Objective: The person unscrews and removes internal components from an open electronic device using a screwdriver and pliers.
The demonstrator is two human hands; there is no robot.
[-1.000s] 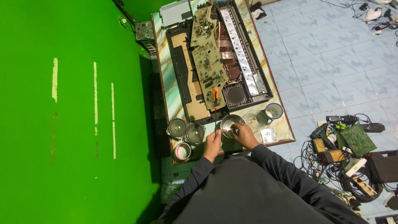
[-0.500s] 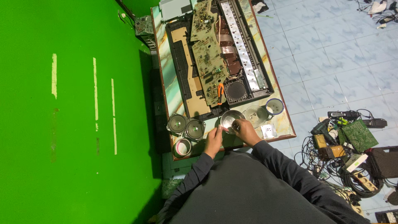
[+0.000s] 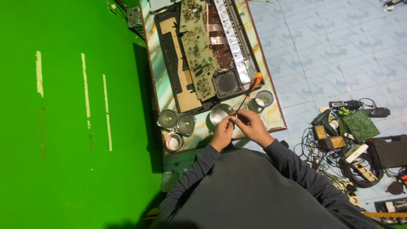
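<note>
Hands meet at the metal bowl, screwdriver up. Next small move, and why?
Probably lower what the fingertips pinch into the metal bowl: left hand and right hand meet at its rim, and the orange-handled screwdriver points away from the opened device.

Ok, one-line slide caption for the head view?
Left hand and right hand meet over a metal bowl, with an orange-handled screwdriver beside an opened electronic chassis.

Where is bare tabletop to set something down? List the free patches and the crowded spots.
Free: the marbled strip along the table's left edge beside the opened black device case, and the right front corner past the white-rimmed cup. Crowded: the front edge, where two round grey speakers, a pink-lined ring, a shiny metal bowl and both hands, left and right, sit close together.
</note>
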